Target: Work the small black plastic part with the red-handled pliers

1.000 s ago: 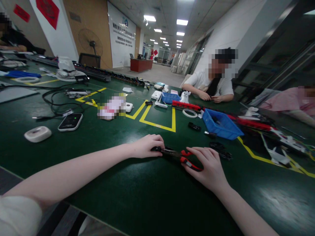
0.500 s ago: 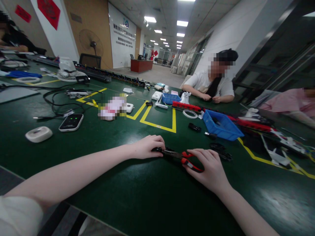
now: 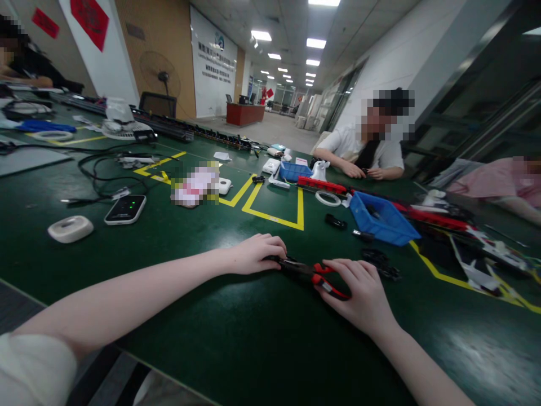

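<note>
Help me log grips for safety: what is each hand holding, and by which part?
The right hand holds red-handled pliers by the handles. The left hand holds a small black piece at the pliers' tips; exactly where is hidden.

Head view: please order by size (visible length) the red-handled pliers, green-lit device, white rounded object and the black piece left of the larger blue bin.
1. Red-handled pliers
2. Green-lit device and white rounded object: too alike to rank
3. Black piece

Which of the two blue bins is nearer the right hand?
The larger blue bin, just beyond the right hand; the smaller blue bin sits farther back, to its left.
</note>
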Demonstrator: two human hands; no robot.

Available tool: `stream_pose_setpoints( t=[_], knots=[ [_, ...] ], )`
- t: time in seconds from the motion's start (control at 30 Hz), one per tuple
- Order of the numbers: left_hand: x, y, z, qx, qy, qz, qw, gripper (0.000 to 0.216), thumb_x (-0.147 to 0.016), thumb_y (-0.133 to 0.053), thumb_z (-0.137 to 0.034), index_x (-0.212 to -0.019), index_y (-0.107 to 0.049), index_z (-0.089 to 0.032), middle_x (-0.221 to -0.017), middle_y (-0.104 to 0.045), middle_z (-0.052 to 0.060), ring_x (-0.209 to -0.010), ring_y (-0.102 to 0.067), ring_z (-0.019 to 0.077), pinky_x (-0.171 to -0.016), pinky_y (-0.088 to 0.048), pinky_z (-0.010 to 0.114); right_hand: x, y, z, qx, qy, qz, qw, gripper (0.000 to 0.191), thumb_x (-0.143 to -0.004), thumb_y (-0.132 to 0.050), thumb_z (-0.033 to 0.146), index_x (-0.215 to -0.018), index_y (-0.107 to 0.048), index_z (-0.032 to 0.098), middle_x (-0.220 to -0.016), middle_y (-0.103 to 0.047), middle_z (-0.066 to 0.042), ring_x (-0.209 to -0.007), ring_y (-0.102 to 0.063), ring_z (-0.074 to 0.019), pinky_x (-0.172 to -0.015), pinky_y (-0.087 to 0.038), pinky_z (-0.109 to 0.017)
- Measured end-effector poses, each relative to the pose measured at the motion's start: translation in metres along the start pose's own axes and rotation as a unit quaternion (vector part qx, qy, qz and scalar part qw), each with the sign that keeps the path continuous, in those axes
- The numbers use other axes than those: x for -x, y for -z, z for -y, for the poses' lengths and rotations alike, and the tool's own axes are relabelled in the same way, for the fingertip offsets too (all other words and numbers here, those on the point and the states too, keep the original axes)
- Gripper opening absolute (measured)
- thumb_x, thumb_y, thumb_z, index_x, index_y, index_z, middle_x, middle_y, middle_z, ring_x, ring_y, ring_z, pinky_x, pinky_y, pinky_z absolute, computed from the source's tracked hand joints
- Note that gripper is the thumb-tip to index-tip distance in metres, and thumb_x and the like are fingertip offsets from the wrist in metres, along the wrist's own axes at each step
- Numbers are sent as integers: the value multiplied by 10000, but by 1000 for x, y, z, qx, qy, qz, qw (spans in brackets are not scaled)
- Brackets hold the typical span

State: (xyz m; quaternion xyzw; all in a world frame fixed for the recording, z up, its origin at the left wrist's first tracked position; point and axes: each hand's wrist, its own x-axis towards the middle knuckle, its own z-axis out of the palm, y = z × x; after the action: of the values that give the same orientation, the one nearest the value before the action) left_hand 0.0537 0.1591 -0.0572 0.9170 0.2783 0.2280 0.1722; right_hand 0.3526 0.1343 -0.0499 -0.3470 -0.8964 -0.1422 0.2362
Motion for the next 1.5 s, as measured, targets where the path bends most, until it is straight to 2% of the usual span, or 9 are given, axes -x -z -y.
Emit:
stream_pose_setpoints(
  t=[0.4, 0.53, 0.77, 1.03, 1.5],
  knots=[
    [0, 0, -1, -8, -2, -2, 1000, 151, -929, -603, -270, -1055, -614, -188, -1185, -616, 73, -1060, -591, 218, -916, -439, 348, 0, 2, 3, 24, 0, -30, 999, 425, -829, -646, 388, -1205, -581, 200, -1077, -684, -93, -967, -630, -260, -879, -401, -435],
    [0, 0, -2, -13, 1, -2, 1000, 195, -924, -605, -268, -1106, -597, -197, -1163, -618, 74, -1044, -595, 217, -904, -446, 349, 0, 2, 3, 18, -11, -23, 1000, 444, -820, -651, 394, -1213, -586, 198, -1080, -683, -94, -972, -626, -266, -892, -402, -445],
    [0, -1, 0, -15, -1, -1, 1000, 155, -937, -591, -275, -1069, -615, -197, -1185, -616, 74, -1059, -588, 218, -917, -434, 351, 1, 2, 3, 15, -18, -16, 1000, 448, -816, -655, 398, -1221, -589, 219, -1083, -686, -86, -978, -624, -269, -887, -409, -443],
    [0, 0, -4, -29, 6, 14, 999, 150, -967, -535, -241, -1102, -589, -204, -1221, -616, 65, -1095, -575, 214, -931, -425, 344, 0, 2, 4, 28, -7, -25, 999, 437, -825, -651, 387, -1212, -584, 196, -1088, -682, -95, -971, -621, -263, -877, -408, -436],
    [1, 1, -7, -24, 9, 9, 1000, 189, -959, -545, -241, -1142, -583, -212, -1206, -627, 67, -1078, -580, 212, -934, -434, 349, 2, 1, 1, 21, -19, -11, 1000, 473, -817, -644, 415, -1252, -580, 239, -1109, -688, -81, -1012, -628, -282, -926, -398, -476]
  ],
)
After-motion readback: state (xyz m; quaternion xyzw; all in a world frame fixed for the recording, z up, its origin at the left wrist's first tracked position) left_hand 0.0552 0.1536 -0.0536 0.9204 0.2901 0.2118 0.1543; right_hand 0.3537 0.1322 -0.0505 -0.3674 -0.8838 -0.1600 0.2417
